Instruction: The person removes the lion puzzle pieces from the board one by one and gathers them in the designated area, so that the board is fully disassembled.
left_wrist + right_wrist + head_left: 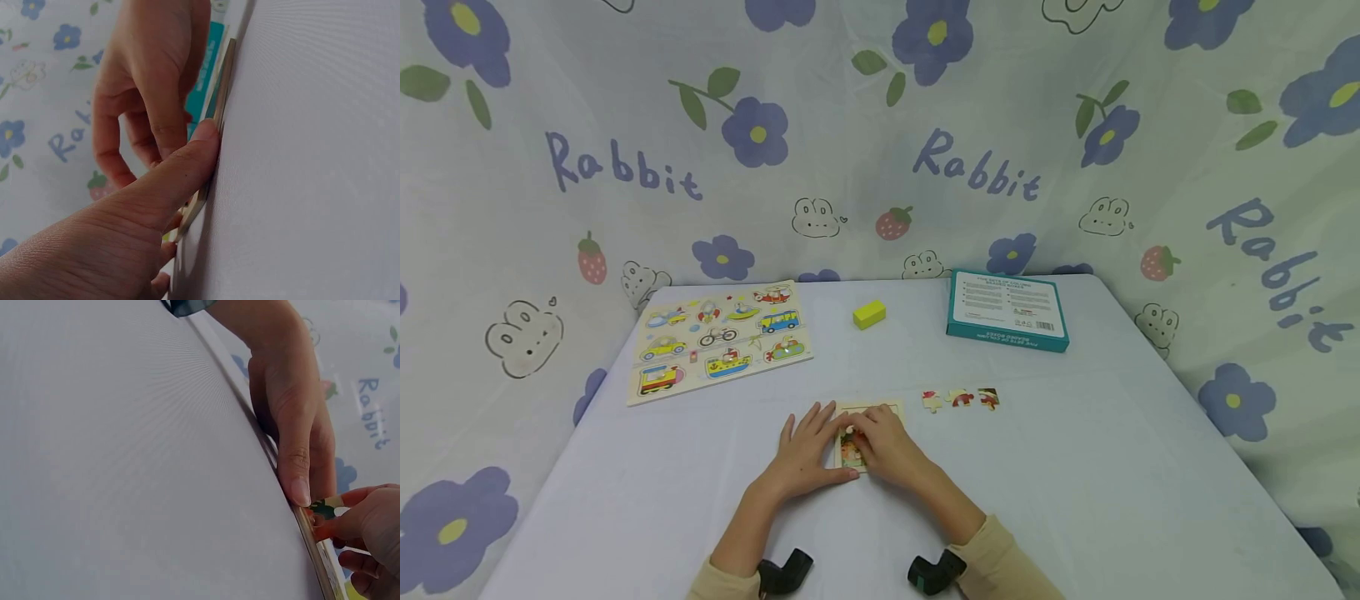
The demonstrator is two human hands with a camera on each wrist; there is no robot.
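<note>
One puzzle tray [895, 407], far edge crosswise

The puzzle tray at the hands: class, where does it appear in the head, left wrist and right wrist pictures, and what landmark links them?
Head: puzzle tray just below centre, partly covered by the left hand and right hand.
Left wrist: an edge-on strip near centre, slanting up rightward.
Right wrist: an edge-on strip, lower right.
Shared landmark: the left hand's thumb, at the tray's edge.
</note>
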